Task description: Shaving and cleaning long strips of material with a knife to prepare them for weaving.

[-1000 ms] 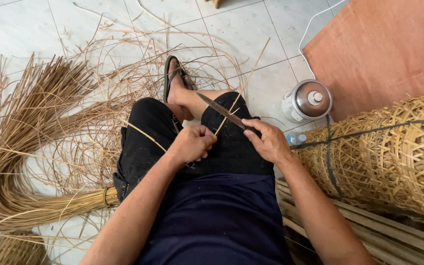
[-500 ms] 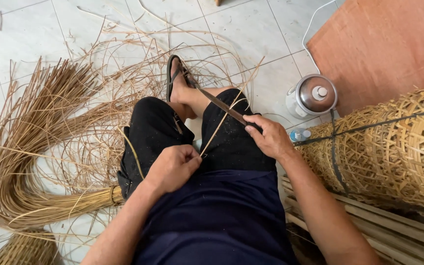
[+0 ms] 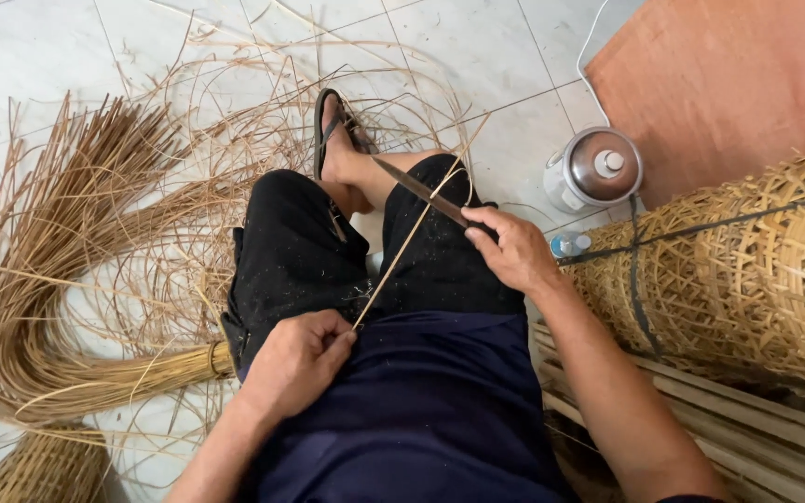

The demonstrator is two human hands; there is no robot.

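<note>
Pinching a thin cane strip [image 3: 409,240] between thumb and fingers, the left hand [image 3: 302,354] rests at the lap — the strip runs up across the knife [image 3: 418,190], gripped tight in the right hand [image 3: 512,248] above the right thigh, cane bundle [image 3: 58,279] alongside.

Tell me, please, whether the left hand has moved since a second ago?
Yes. The left hand, pinching the thin strip, has drawn back toward the body, away from the knife in the right hand.
</note>
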